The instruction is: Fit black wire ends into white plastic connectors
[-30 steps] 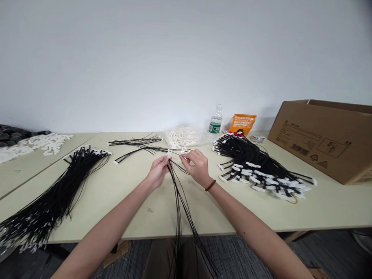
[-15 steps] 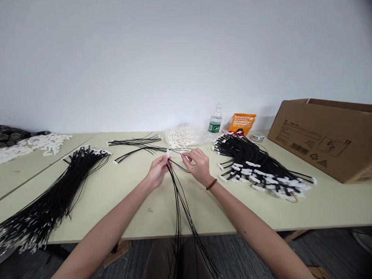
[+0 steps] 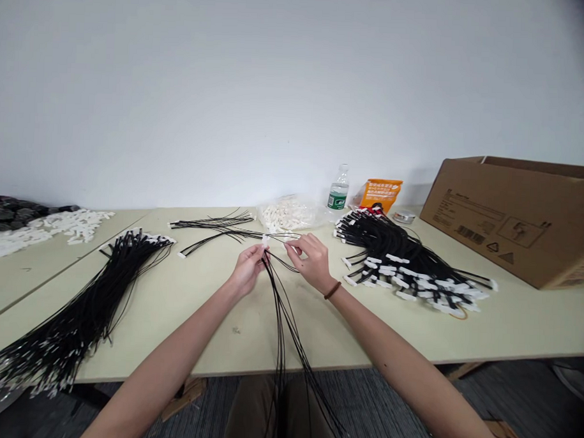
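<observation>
Between thumb and fingers, my left hand (image 3: 248, 267) grips a small white connector (image 3: 265, 242) over the middle of the table. From it a bundle of thin black wires (image 3: 281, 314) hangs down past the table edge to my lap. My right hand (image 3: 310, 260) is pinched on a thin black wire (image 3: 278, 239), just right of the connector. The wire's tip is too small to make out. Behind my hands lie a few wire bundles (image 3: 210, 224) with white connectors on their ends.
At left lies a large bundle of black wires (image 3: 102, 295), with loose white connectors (image 3: 81, 226) beyond it. A bag of white connectors (image 3: 287, 212), a bottle (image 3: 338, 189) and an orange packet (image 3: 379, 195) stand behind. Finished-looking harnesses (image 3: 400, 261) and a cardboard box (image 3: 507, 220) are at right.
Hardly anything differs. Both hands keep their grips in nearly the same place, and the whole view has shifted very slightly.
</observation>
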Tool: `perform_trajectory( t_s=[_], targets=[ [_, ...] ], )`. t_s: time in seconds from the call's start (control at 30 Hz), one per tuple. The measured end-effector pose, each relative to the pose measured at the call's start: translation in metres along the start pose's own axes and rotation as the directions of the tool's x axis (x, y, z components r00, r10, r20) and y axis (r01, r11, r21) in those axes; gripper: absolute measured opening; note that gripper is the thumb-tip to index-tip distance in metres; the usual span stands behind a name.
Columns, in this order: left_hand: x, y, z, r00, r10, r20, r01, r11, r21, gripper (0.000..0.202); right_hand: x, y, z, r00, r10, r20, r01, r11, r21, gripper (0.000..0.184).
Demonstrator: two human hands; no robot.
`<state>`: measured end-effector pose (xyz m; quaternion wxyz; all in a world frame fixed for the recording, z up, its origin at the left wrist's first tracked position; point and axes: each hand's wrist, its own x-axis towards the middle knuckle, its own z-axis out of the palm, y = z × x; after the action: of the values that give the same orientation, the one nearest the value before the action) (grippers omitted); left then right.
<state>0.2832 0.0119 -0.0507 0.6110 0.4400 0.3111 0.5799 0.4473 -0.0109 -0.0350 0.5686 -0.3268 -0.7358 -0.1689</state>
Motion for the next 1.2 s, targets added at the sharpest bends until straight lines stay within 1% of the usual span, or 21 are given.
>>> perform_trajectory(
  t_s=[0.27, 0.4, 0.73, 0.97, 1.2],
  targets=[
    [-0.0010, 0.0005, 0.0010, 1.000, 0.000, -0.025, 0.000, 1.000, -0.003, 0.027, -0.0012, -0.0003, 0.0020, 1.000, -0.014, 0.024, 0.014, 1.000, 0.006, 0.016],
    [-0.0012, 0.0005, 0.0009, 1.000, 0.006, -0.016, -0.006, 1.000, 0.011, 0.028, -0.0011, -0.0011, 0.0014, 1.000, -0.016, 0.023, 0.016, 1.000, 0.012, 0.015],
    [-0.0011, 0.0004, 0.0006, 1.000, 0.012, -0.013, -0.012, 1.000, 0.009, 0.029, -0.0003, -0.0013, 0.0024, 0.999, 0.036, 0.019, -0.038, 0.998, 0.058, 0.017],
    [-0.0013, 0.0010, 0.0011, 1.000, 0.015, -0.021, -0.015, 1.000, 0.000, 0.028, -0.0013, -0.0008, 0.0030, 0.998, 0.034, 0.043, -0.037, 0.995, 0.089, 0.016],
    [-0.0004, -0.0001, 0.0001, 1.000, 0.013, -0.023, -0.013, 1.000, 0.001, 0.028, -0.0016, -0.0007, 0.0040, 0.998, 0.043, 0.052, -0.047, 0.995, 0.083, 0.016]
  ],
)
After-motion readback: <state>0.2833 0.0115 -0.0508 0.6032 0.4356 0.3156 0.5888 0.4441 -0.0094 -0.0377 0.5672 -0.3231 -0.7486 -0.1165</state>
